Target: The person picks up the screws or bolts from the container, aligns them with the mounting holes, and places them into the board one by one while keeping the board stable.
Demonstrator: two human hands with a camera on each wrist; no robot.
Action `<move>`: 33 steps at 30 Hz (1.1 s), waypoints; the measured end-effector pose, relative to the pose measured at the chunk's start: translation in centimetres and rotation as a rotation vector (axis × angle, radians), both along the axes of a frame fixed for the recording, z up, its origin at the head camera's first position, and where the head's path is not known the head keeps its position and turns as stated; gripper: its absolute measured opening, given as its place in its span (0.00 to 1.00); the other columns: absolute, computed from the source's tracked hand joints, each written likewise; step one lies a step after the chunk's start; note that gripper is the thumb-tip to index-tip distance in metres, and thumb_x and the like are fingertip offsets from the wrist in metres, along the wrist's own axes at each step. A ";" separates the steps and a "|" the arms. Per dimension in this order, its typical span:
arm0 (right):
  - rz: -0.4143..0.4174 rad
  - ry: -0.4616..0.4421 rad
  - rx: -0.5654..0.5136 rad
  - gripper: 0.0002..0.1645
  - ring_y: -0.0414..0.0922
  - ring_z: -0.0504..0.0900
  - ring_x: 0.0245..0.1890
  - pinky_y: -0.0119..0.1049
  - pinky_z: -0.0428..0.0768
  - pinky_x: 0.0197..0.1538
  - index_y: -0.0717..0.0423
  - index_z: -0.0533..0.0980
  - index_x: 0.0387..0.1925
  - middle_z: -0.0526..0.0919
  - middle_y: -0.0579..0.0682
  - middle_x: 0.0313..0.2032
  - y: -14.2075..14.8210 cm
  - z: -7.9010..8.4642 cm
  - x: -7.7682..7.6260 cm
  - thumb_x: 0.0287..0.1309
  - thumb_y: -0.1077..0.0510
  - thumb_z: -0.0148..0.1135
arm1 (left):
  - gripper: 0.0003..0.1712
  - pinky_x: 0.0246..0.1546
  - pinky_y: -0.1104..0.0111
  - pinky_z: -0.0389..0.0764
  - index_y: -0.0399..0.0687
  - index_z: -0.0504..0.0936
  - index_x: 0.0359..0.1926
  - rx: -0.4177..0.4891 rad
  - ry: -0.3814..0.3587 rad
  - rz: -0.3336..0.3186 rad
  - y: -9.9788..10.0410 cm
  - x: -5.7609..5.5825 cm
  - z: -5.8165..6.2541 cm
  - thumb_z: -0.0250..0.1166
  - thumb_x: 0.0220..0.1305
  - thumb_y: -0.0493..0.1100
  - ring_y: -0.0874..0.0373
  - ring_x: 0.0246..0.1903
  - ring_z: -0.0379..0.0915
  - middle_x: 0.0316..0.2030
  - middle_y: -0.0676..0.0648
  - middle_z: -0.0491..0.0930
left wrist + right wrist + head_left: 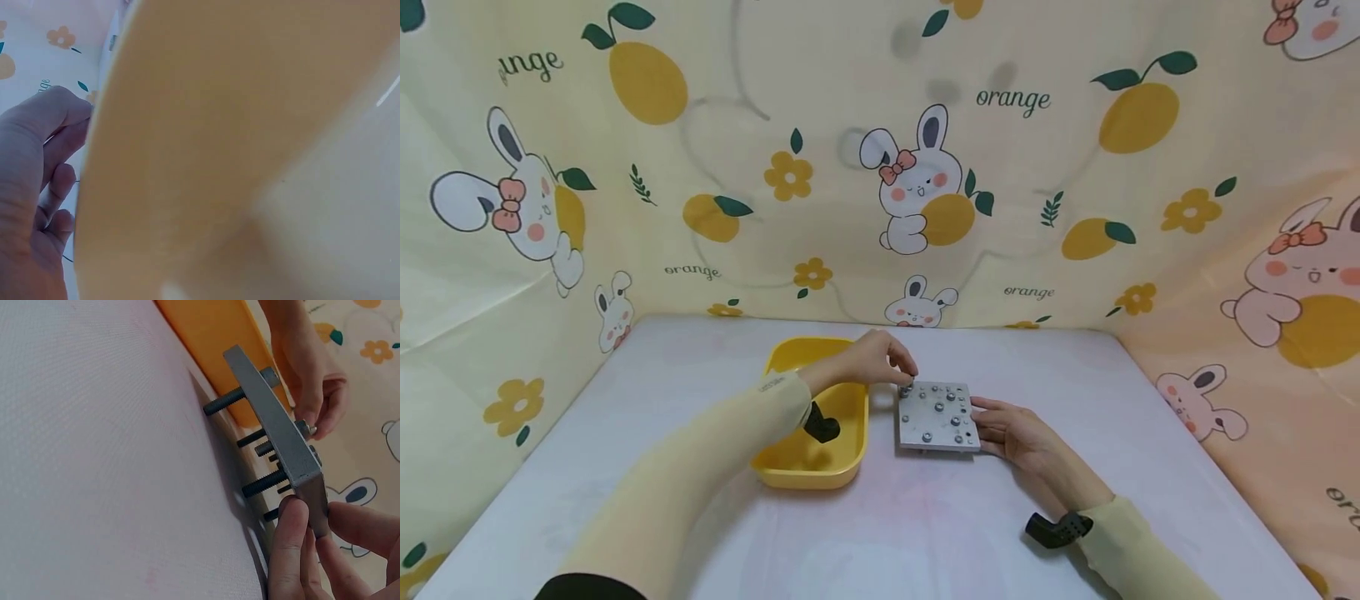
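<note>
A square grey metal plate (940,423) with several bolts through it is held up off the white table, tilted. My right hand (1018,433) grips its right edge, fingers on one face and thumb on the other. In the right wrist view, threaded bolt shanks (265,483) stick out below the plate. My left hand (874,358) reaches over the yellow tub, thumb and forefinger pinching a bolt (906,389) at the plate's far left corner. The left wrist view shows the left hand (37,175) with curled fingers, its fingertips partly hidden behind the tub wall (156,125).
The yellow plastic tub (808,481) stands on the white table (887,542) just left of the plate, under my left forearm. A patterned cloth (835,225) with rabbits and oranges walls the back and both sides.
</note>
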State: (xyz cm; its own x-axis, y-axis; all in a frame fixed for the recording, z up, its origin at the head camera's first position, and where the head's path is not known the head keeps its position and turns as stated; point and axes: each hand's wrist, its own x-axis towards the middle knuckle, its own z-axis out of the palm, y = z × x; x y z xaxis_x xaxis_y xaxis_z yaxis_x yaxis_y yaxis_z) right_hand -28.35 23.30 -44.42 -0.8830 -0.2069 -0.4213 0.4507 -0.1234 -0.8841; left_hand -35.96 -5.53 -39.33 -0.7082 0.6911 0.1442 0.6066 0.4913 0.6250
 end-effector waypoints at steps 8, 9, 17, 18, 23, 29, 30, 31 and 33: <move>0.009 0.005 -0.010 0.35 0.51 0.83 0.47 0.44 0.80 0.50 0.60 0.65 0.69 0.83 0.57 0.50 -0.4 -0.1 0.0 0.62 0.64 0.64 | 0.10 0.41 0.70 0.75 0.44 0.89 0.42 -0.038 0.025 0.025 -0.3 -0.1 -0.9 0.71 0.61 0.41 0.62 0.35 0.75 0.32 0.62 0.84; 0.009 0.006 -0.011 0.35 0.51 0.83 0.47 0.44 0.80 0.51 0.60 0.66 0.69 0.83 0.57 0.50 -0.4 -0.1 0.0 0.62 0.64 0.64 | 0.09 0.41 0.70 0.75 0.44 0.89 0.42 -0.042 0.032 0.030 -0.2 0.0 -1.0 0.71 0.61 0.41 0.62 0.34 0.74 0.32 0.62 0.84; 0.018 0.012 -0.016 0.36 0.50 0.83 0.47 0.43 0.80 0.50 0.60 0.64 0.70 0.83 0.57 0.50 -0.2 -0.2 -0.1 0.62 0.63 0.64 | 0.05 0.43 0.70 0.73 0.49 0.91 0.38 -0.073 0.040 0.054 -0.2 0.0 -1.0 0.71 0.60 0.40 0.61 0.37 0.73 0.32 0.61 0.84; 0.021 0.011 -0.018 0.37 0.50 0.83 0.46 0.43 0.80 0.50 0.60 0.64 0.70 0.83 0.57 0.49 -0.2 -0.2 -0.1 0.62 0.63 0.64 | 0.05 0.44 0.70 0.73 0.50 0.91 0.37 -0.077 0.044 0.054 -0.3 0.1 -1.0 0.71 0.60 0.39 0.60 0.38 0.73 0.32 0.61 0.84; 0.017 0.004 -0.013 0.37 0.51 0.84 0.46 0.43 0.81 0.49 0.60 0.64 0.70 0.83 0.57 0.49 -0.1 -0.2 0.0 0.62 0.63 0.64 | 0.07 0.50 0.63 0.74 0.47 0.90 0.40 -0.081 0.044 0.059 -0.2 0.2 -0.9 0.70 0.60 0.37 0.55 0.43 0.73 0.36 0.58 0.85; 0.017 0.016 -0.009 0.35 0.50 0.83 0.47 0.43 0.81 0.50 0.60 0.64 0.70 0.83 0.56 0.50 -0.1 -0.3 -0.2 0.63 0.62 0.63 | 0.09 0.50 0.63 0.77 0.41 0.88 0.42 -0.066 0.119 0.079 -0.9 0.3 -0.5 0.65 0.63 0.34 0.52 0.46 0.76 0.40 0.52 0.85; 0.019 0.015 -0.008 0.35 0.50 0.83 0.47 0.43 0.80 0.50 0.60 0.64 0.70 0.83 0.56 0.50 -0.1 -0.4 -0.2 0.64 0.62 0.63 | 0.08 0.49 0.65 0.77 0.42 0.88 0.42 -0.075 0.141 0.083 -1.2 0.6 -0.2 0.64 0.64 0.34 0.53 0.45 0.76 0.40 0.51 0.85; 0.027 0.014 -0.003 0.35 0.50 0.83 0.47 0.42 0.80 0.50 0.60 0.63 0.70 0.83 0.56 0.50 -0.1 -0.4 -0.1 0.64 0.62 0.62 | 0.08 0.49 0.65 0.77 0.42 0.88 0.42 -0.087 0.157 0.087 -1.5 1.0 0.1 0.63 0.65 0.34 0.54 0.45 0.76 0.40 0.50 0.85; 0.032 0.019 0.018 0.34 0.50 0.83 0.47 0.42 0.81 0.49 0.60 0.64 0.70 0.82 0.56 0.51 -0.1 -0.4 0.1 0.64 0.62 0.62 | 0.08 0.50 0.66 0.76 0.44 0.87 0.42 -0.123 0.184 0.106 -2.5 2.4 0.9 0.62 0.66 0.36 0.56 0.44 0.76 0.40 0.50 0.85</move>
